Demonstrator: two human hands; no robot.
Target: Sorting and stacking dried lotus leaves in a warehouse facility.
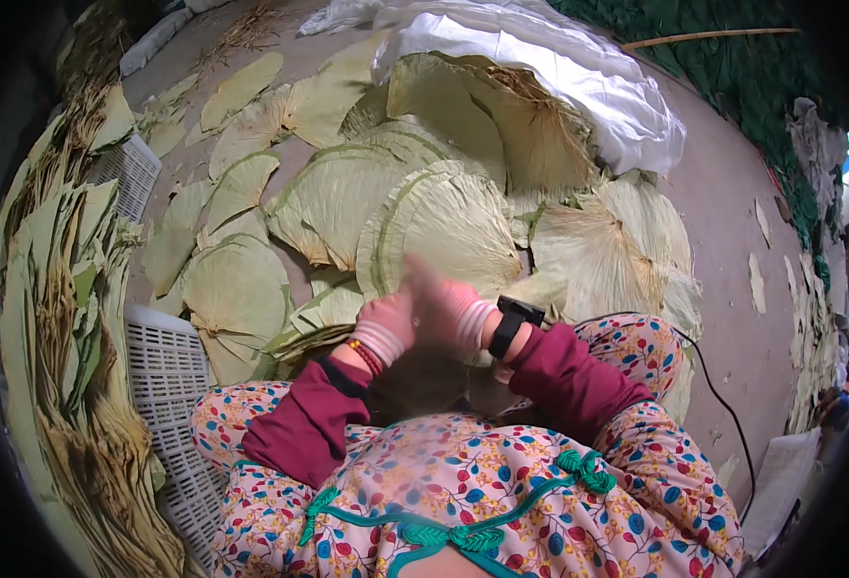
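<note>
My left hand, in a pink glove with a striped cuff, is closed beside the right one, over my lap. What it holds, if anything, is hidden. My right hand, gloved alike, is smeared by motion, so its fingers cannot be read. Just beyond both hands lies a pale green, fan-shaped dried leaf, which looks like a lotus leaf. More flattened leaves overlap around it on the floor. Dark, blurred leaf-like material shows below my hands, between my legs.
On the left, white plastic crates stand by a tall heap of folded dried leaves. A white sack lies beyond the leaf pile. Green netting hangs at the far right. A black cable runs down past my right knee.
</note>
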